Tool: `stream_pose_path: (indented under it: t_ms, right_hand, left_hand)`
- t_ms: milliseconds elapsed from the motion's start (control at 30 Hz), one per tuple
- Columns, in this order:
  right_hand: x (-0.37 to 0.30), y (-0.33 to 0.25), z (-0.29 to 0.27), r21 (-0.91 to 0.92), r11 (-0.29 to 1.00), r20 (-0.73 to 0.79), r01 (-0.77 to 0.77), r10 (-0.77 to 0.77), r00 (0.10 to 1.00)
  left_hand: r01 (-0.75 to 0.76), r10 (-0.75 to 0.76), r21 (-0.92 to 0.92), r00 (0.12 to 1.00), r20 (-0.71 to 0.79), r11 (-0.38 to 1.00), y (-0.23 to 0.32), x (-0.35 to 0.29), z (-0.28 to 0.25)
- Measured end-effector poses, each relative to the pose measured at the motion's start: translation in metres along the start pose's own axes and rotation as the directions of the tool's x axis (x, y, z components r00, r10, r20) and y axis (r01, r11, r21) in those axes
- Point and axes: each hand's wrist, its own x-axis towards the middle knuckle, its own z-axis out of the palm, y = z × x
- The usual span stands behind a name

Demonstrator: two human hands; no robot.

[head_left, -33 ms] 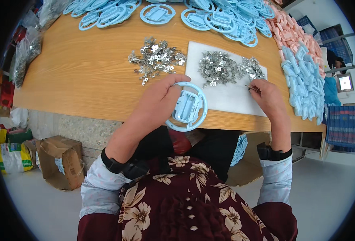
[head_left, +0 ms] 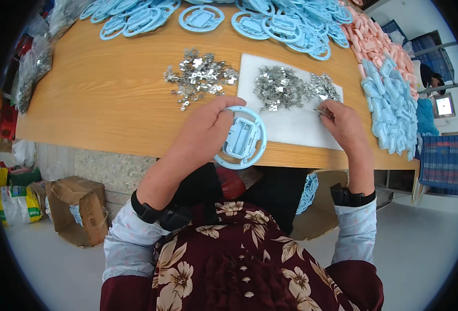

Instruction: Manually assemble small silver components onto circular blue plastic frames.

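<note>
My left hand [head_left: 204,129] grips a round light-blue plastic ring part [head_left: 261,136] by its left side, at the table's front edge. A rectangular recessed compartment, like a battery bay, fills the middle of the ring and faces up. Over the white pad [head_left: 296,127], my right hand [head_left: 343,122] is closed in a pinch. A small metal piece [head_left: 320,111] pokes out from its fingertips, partly hidden. Just beyond those fingers lies a small heap of metal pieces [head_left: 323,86], beside a larger heap [head_left: 276,87]. Left of the pad, loose metal clips [head_left: 200,76] are spread on the wood.
Many blue ring parts [head_left: 291,28] are piled along the table's [head_left: 99,93] far side. Pink parts [head_left: 377,44] and blue oblong parts [head_left: 387,106] lie heaped at the right. Plastic bags [head_left: 32,67] sit at the left edge. Cardboard boxes [head_left: 90,217] stand on the floor.
</note>
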Motion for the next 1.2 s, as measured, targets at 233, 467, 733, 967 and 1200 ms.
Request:
stream_pose_path:
  t_ms: [233, 467, 733, 967, 1200]
  right_hand:
    - [0.007, 0.025, 0.016, -0.217, 0.97, -0.002, 0.11, -0.113, 0.994]
    - [-0.004, 0.024, 0.026, 0.568, 0.811, 0.044, -0.141, 0.141, 0.989]
    - [-0.019, -0.002, 0.03, 0.559, 0.807, 0.008, -0.192, 0.227, 0.974]
    - [-0.025, -0.1, 0.056, 0.738, 0.67, -0.163, 0.082, 0.059, 0.985]
    - [-0.011, -0.132, 0.079, 0.749, 0.643, -0.211, 0.158, 0.006, 0.977]
  left_hand:
    - [0.041, -0.04, 0.014, 0.999, -0.031, 0.999, -0.006, 0.004, 0.01]
    - [0.094, -0.094, 0.039, 0.996, -0.006, 0.995, 0.008, 0.004, 0.009]
    - [0.089, -0.089, 0.04, 0.996, -0.012, 0.995, 0.0, 0.003, 0.007]
    - [-0.011, 0.017, 0.115, 0.999, -0.047, 0.993, -0.011, 0.008, 0.008]
    - [0.065, -0.063, 0.065, 0.998, -0.023, 0.996, -0.008, 0.008, 0.006]
